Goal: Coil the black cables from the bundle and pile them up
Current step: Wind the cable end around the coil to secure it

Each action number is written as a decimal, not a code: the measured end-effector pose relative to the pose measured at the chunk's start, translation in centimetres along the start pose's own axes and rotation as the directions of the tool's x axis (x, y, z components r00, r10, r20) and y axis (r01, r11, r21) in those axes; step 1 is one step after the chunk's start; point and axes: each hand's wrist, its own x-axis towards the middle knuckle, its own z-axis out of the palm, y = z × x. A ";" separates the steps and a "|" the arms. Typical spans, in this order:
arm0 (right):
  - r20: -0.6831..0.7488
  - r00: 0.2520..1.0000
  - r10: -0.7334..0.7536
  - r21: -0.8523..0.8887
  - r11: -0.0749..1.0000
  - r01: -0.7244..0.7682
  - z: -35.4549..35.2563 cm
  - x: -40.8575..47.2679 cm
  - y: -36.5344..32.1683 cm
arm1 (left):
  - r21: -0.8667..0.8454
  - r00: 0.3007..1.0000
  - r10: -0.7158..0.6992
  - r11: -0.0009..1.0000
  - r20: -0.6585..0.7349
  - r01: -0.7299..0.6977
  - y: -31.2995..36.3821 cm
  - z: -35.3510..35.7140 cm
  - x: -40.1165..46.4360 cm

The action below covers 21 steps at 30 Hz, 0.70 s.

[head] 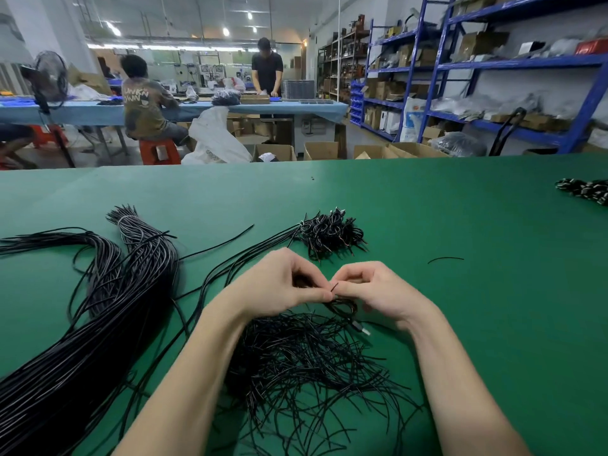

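While a small black coil (343,306) hung just below the meeting fingertips, its loops lying roughly left to right and a plug end (362,329) trailing toward the right wrist, the left hand (279,284) and right hand (371,287) pinched a short black tie (334,287) between them, fingers curled; the finished pile (330,233) lay beyond the hands, nearer the right, a heap of loose ties (306,366) spread beneath the wrists, and the long cable bundle (108,307) ran along the green table (460,324) on the left

Black cables (98,311) on green table (460,225), blue shelving (437,65)
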 end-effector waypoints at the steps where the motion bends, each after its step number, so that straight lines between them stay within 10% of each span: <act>1: -0.078 0.996 -0.045 -0.186 0.982 0.030 0.1 0.2 -0.4 | 0.070 0.999 -0.001 0.998 -0.043 0.004 0.1 0.3 0.1; 5: -0.336 0.898 -0.283 -0.643 0.766 0.001 1.5 0.8 -2.0 | 0.249 0.959 0.017 0.967 -0.283 0.056 0.6 1.4 0.9; 11: -0.481 0.804 -0.348 -0.518 0.853 0.060 2.0 0.9 -2.2 | 0.023 0.853 -0.138 0.985 -0.503 0.173 0.9 2.2 1.3; 21: -0.401 0.686 -0.606 -0.451 0.783 0.428 2.4 0.8 -1.0 | -0.758 0.833 -0.525 0.612 -0.176 0.225 0.1 0.9 1.1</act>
